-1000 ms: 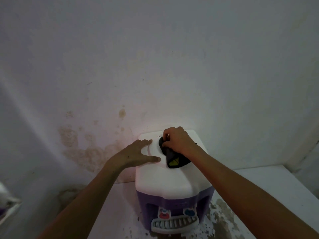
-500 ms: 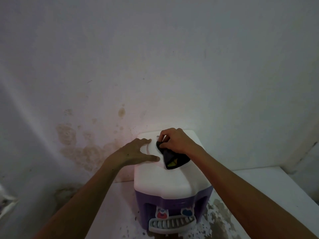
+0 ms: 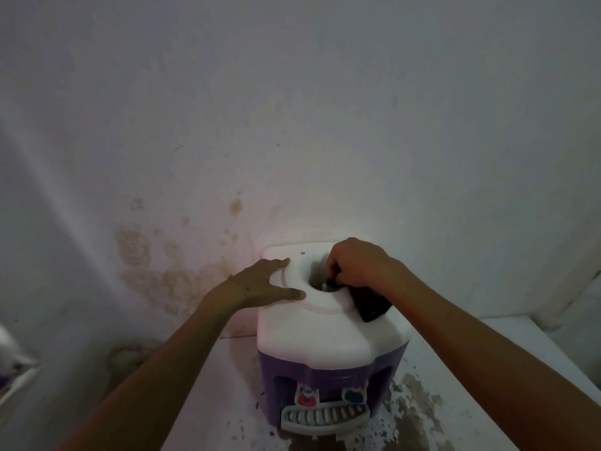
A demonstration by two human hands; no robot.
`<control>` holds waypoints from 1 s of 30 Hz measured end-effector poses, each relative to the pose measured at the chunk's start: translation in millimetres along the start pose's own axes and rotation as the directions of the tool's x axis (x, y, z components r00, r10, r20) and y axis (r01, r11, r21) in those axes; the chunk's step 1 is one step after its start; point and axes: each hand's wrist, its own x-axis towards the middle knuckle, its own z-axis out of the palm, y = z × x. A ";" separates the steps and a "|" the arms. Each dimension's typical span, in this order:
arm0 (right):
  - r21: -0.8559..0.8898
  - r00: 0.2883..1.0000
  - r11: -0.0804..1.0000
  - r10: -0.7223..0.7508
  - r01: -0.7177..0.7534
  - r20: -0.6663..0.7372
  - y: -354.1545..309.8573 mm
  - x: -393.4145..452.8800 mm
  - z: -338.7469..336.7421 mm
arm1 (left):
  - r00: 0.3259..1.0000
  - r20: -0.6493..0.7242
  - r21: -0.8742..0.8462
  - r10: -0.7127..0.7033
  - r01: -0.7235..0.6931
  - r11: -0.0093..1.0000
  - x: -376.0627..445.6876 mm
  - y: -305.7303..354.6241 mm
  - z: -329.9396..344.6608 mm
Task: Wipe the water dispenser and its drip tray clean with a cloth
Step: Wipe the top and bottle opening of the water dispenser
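A small water dispenser (image 3: 325, 340) with a white top and purple body stands on a white table against the wall. Its grey slotted drip tray (image 3: 325, 418) sits at the front base, under a red and a blue tap. My left hand (image 3: 263, 283) lies flat on the left of the white top, fingers straight. My right hand (image 3: 357, 262) grips a dark cloth (image 3: 369, 304) at the right rim of the round opening in the top, fingers reaching into the hole. The cloth's free end trails toward me over the top.
The white table (image 3: 455, 369) has peeling, stained patches in front of and to the right of the dispenser. The wall (image 3: 292, 125) close behind is stained brown at the lower left. A blurred white object (image 3: 9, 362) shows at the left edge.
My right hand moved with the cloth from the middle of the top to the right rim, uncovering the round opening. The left hand has stayed where it was.
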 end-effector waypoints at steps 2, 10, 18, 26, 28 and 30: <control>-0.019 0.995 1.000 -0.003 0.002 -0.096 5.2 3.9 10.9 | 1.000 -0.003 0.000 0.010 -0.010 1.000 -0.6 0.1 0.4; -0.020 0.981 0.992 -0.123 0.121 -0.152 6.7 20.8 19.2 | 1.000 0.000 0.055 0.006 -0.006 0.998 3.6 1.5 -1.2; -0.026 0.989 0.991 -0.125 0.128 0.075 2.1 22.5 16.9 | 1.000 0.003 0.023 -0.005 0.005 1.000 5.6 -3.6 0.7; 0.143 0.991 0.982 -0.115 0.123 -0.063 20.5 13.5 6.8 | 1.000 0.004 0.010 0.007 -0.007 1.000 4.0 -2.6 -1.5; 0.137 0.970 0.982 -0.102 0.134 -0.219 21.4 14.3 13.5 | 1.000 0.005 0.013 0.010 -0.010 1.000 4.2 -2.5 -2.3; 0.111 0.944 0.982 -0.111 0.151 -0.310 22.4 13.7 19.2 | 1.000 0.009 0.019 0.010 -0.010 1.000 4.5 -2.2 -1.7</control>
